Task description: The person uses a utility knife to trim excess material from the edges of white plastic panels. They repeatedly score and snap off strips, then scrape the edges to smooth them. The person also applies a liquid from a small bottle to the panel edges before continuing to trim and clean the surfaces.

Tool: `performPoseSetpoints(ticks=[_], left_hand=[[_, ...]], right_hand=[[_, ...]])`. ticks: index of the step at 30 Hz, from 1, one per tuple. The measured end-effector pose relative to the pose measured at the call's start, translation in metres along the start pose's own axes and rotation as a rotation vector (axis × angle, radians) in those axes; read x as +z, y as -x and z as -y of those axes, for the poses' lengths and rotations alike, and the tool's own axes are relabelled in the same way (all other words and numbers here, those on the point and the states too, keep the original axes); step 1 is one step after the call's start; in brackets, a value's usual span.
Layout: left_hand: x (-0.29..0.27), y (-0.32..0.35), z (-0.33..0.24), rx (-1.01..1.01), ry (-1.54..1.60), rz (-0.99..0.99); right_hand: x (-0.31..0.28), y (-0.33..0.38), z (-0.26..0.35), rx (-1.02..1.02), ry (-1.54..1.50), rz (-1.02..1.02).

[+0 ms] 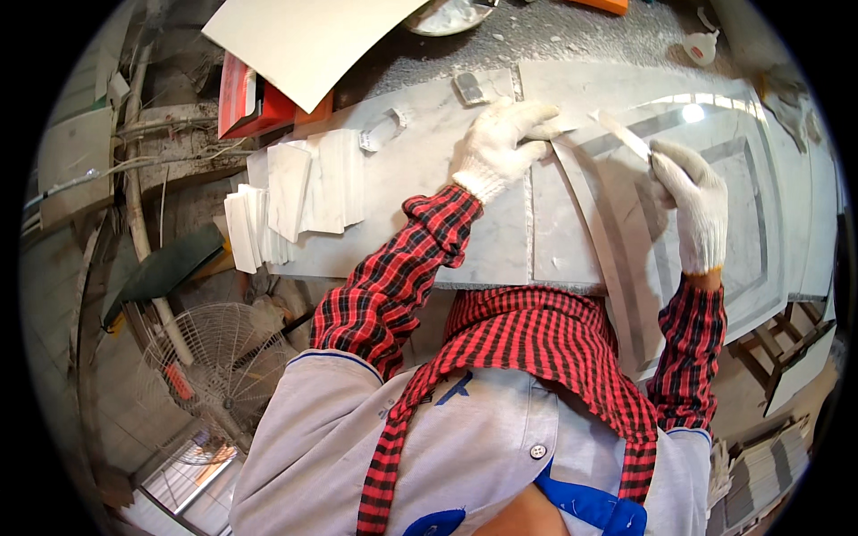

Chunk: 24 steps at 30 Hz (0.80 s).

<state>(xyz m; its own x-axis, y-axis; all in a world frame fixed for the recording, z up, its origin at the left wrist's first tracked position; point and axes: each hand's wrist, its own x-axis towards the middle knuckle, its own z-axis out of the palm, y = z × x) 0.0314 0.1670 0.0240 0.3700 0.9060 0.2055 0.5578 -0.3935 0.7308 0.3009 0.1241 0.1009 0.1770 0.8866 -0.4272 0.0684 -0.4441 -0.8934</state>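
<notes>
My left hand [506, 145], in a white knit glove, is over the marble slab [429, 223]. Its thumb and fingers come together by the narrow upper end of a marble panel with grey inlaid bands [585, 210]; what is pinched there is too small to make out. My right hand [693, 192], gloved too, grips one end of a thin white strip [621, 136]. The strip points up and left, above the banded panel, towards my left hand. Just above my left hand, a small grey block [478, 87] sits on the slab.
Several white stone pieces [313, 183] stand in a row at the left, near a clear tape-like ring [382, 130]. A cream sheet [308, 40] covers part of a red box [237, 98]. A wire-caged fan [214, 375] stands below left. A small white bottle [702, 47] lies at the back right.
</notes>
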Motion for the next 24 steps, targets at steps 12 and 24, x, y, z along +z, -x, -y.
performPoseSetpoints(ticks=[12, 24], left_hand=[[0.002, 0.001, 0.003, -0.094, 0.047, 0.066], [-0.001, -0.002, 0.0, 0.0, -0.025, 0.041]], right_hand=[[0.033, 0.019, -0.027, -0.236, 0.331, -0.08], [0.031, 0.039, -0.032, -0.336, 0.39, -0.166]])
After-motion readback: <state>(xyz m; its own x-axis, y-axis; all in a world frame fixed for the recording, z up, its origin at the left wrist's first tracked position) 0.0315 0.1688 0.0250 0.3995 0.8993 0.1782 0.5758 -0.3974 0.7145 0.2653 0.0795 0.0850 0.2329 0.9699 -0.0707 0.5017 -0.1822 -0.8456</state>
